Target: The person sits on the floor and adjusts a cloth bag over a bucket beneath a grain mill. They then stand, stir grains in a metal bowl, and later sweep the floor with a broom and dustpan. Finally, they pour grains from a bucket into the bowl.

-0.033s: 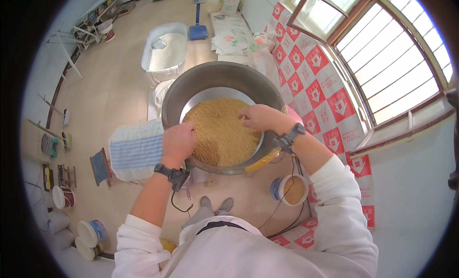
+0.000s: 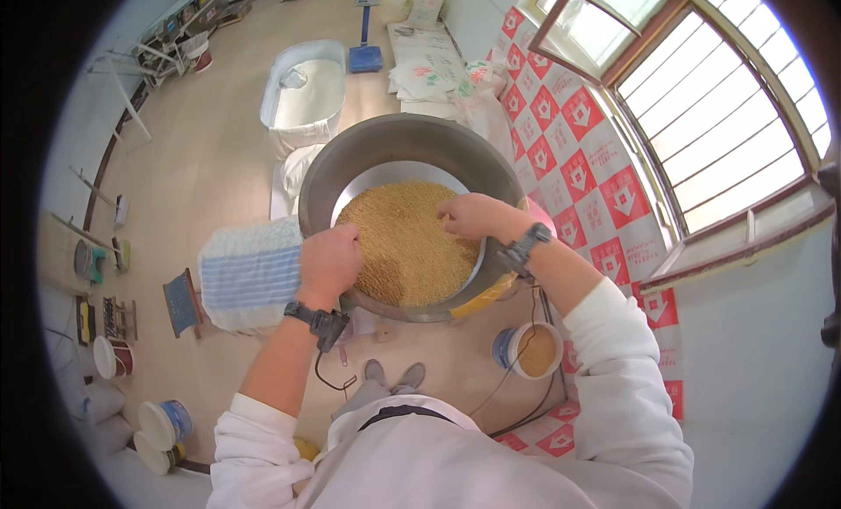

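A wide dark grey metal tub (image 2: 390,141) stands in front of me. Inside it sits a round pale pan (image 2: 363,183), heaped with small yellow-brown grains (image 2: 407,220). At the left edge of the heap, my left hand (image 2: 329,262) is closed in a loose fist, knuckles up, its fingertips hidden. My right hand (image 2: 482,218) reaches in over the right side, thumb and fingers curled together just at the grains. Whether either hand pinches grains or the pan's edge is too small or hidden to make out. Both wrists carry black strapped devices with cables.
Under the tub's right side, a bucket of grain (image 2: 536,351) stands on the floor. A striped towel (image 2: 250,272) covers something at left, beside a small stool (image 2: 182,303). Farther off are a pale oval tub (image 2: 302,97), a blue scale (image 2: 365,58) and stacked sacks (image 2: 429,75). An open window (image 2: 701,97) is at right.
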The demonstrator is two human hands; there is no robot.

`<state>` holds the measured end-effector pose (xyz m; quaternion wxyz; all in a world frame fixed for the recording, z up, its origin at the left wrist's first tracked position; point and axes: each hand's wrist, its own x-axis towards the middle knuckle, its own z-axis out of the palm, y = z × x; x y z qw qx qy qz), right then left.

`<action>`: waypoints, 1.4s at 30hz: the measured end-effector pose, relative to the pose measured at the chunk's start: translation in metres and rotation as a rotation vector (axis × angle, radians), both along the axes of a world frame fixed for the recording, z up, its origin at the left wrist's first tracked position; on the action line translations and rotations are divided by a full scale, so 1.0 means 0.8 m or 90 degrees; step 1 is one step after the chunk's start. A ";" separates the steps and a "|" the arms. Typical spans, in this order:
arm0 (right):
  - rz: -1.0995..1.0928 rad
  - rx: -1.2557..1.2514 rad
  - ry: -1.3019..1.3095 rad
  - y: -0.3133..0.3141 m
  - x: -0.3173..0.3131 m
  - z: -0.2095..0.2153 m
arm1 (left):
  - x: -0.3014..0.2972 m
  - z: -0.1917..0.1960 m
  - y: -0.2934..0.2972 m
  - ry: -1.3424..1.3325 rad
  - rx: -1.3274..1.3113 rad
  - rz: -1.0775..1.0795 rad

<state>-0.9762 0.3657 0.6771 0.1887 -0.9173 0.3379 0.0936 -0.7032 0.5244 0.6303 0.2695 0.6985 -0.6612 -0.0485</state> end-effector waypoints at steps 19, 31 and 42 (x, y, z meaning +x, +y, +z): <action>-0.111 0.294 0.050 -0.023 0.150 -0.175 | 0.003 0.003 0.003 0.119 -0.037 -0.011; 0.032 0.422 0.189 0.044 0.101 -0.167 | 0.003 0.010 0.002 0.112 -0.031 -0.016; -0.442 0.149 -0.174 -0.073 0.099 -0.151 | 0.005 0.009 0.003 0.088 -0.039 -0.038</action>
